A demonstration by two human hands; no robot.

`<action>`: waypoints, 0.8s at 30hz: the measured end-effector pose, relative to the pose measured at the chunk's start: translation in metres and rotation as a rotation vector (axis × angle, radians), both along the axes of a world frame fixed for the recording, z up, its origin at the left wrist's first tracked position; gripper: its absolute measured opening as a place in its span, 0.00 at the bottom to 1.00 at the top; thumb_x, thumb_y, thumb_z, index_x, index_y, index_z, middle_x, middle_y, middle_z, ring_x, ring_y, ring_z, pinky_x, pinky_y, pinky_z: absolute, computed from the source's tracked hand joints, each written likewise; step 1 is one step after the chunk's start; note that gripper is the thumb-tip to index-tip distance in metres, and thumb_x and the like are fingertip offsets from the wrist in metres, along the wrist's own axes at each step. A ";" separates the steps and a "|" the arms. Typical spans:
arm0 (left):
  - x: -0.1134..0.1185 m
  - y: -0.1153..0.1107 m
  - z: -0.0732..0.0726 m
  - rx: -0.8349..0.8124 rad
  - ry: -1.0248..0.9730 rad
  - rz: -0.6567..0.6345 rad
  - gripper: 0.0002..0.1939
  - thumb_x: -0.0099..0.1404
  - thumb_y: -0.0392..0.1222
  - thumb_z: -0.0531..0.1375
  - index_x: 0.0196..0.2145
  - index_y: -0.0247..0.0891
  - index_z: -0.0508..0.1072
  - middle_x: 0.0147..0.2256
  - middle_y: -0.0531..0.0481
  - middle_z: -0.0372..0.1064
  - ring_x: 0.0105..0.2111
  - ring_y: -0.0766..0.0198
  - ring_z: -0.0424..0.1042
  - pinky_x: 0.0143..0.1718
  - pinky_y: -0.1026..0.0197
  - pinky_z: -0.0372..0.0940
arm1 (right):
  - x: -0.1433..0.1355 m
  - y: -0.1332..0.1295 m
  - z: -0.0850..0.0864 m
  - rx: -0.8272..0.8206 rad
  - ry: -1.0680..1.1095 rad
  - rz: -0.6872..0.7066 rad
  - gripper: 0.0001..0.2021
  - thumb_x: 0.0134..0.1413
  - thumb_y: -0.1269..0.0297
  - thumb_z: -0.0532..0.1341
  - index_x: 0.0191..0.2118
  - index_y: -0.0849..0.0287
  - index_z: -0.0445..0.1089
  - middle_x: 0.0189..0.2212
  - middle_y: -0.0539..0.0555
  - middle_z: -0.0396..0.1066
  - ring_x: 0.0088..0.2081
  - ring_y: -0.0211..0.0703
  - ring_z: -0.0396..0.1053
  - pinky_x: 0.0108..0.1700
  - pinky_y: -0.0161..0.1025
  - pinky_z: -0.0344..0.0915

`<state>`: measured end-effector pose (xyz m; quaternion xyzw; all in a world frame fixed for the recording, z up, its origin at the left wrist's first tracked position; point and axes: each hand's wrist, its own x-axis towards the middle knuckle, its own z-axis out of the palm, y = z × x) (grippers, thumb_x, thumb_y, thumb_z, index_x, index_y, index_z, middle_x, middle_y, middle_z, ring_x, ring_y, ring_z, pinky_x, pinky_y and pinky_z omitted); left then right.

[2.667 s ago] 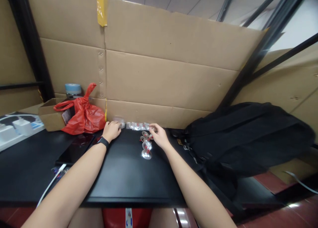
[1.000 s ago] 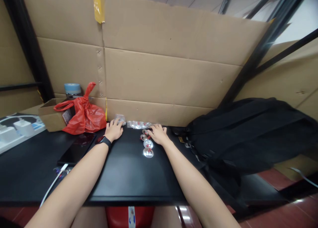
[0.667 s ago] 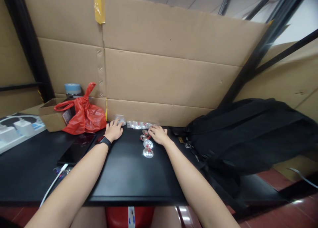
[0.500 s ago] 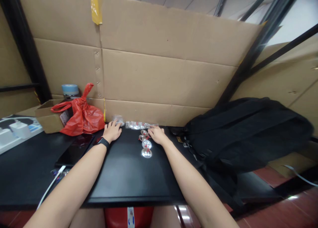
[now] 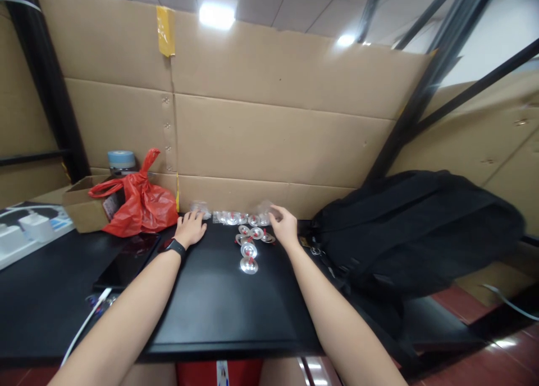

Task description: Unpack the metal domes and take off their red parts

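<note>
Small silver discs with red bits in their centres, resembling finger cymbals (image 5: 249, 250), lie loose on the black table, some overlapping. Behind them, against the cardboard, runs a row of similar discs in clear plastic packets (image 5: 231, 218). My right hand (image 5: 284, 227) has its fingers closed at the row's right end, pinching the edge of a clear plastic bag (image 5: 265, 208). My left hand (image 5: 191, 229), with a black band on the wrist, rests on the table with fingers spread. Just beyond its fingertips is a crumpled clear bag (image 5: 200, 208).
A red plastic bag (image 5: 145, 203) and an open cardboard box (image 5: 84, 209) stand at left, near a white power strip (image 5: 25, 237). A dark phone or tablet (image 5: 126, 262) lies by my left forearm. A black backpack (image 5: 421, 234) fills the right side. Cardboard (image 5: 269, 128) walls the back.
My right hand has shifted right off the discs, uncovering several, and now pinches a clear bag standing up at the row's end. The left hand stays in place. The view has tilted up slightly.
</note>
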<state>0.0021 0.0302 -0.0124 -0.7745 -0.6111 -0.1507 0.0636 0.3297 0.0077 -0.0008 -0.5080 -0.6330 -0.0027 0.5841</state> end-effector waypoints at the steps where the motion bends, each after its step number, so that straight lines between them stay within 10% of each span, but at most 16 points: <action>1: 0.000 -0.001 0.001 0.009 -0.001 -0.001 0.25 0.70 0.47 0.49 0.63 0.41 0.61 0.66 0.41 0.53 0.63 0.46 0.53 0.58 0.40 0.54 | 0.002 -0.001 0.002 0.003 0.082 0.008 0.15 0.52 0.60 0.60 0.44 0.61 0.75 0.42 0.61 0.77 0.40 0.51 0.76 0.44 0.46 0.72; 8: 0.010 -0.016 0.017 0.211 -0.028 -0.041 0.22 0.65 0.40 0.53 0.56 0.39 0.65 0.55 0.39 0.65 0.55 0.48 0.62 0.55 0.47 0.54 | -0.004 -0.012 0.013 -0.071 0.397 0.221 0.19 0.45 0.63 0.62 0.46 0.60 0.67 0.38 0.59 0.76 0.39 0.49 0.76 0.41 0.43 0.72; 19: 0.063 -0.072 0.037 0.309 -0.112 -0.555 0.30 0.59 0.35 0.56 0.59 0.40 0.60 0.60 0.42 0.62 0.59 0.52 0.60 0.56 0.52 0.55 | -0.040 -0.019 0.004 -0.242 0.152 0.385 0.15 0.47 0.62 0.65 0.43 0.58 0.70 0.38 0.56 0.77 0.40 0.47 0.77 0.43 0.41 0.74; 24: 0.074 -0.079 0.039 0.388 0.050 -0.689 0.18 0.64 0.33 0.55 0.52 0.41 0.69 0.53 0.43 0.68 0.54 0.53 0.65 0.52 0.51 0.58 | -0.053 -0.027 0.007 -0.340 0.208 0.540 0.13 0.47 0.59 0.66 0.38 0.60 0.74 0.37 0.58 0.77 0.31 0.45 0.77 0.32 0.40 0.74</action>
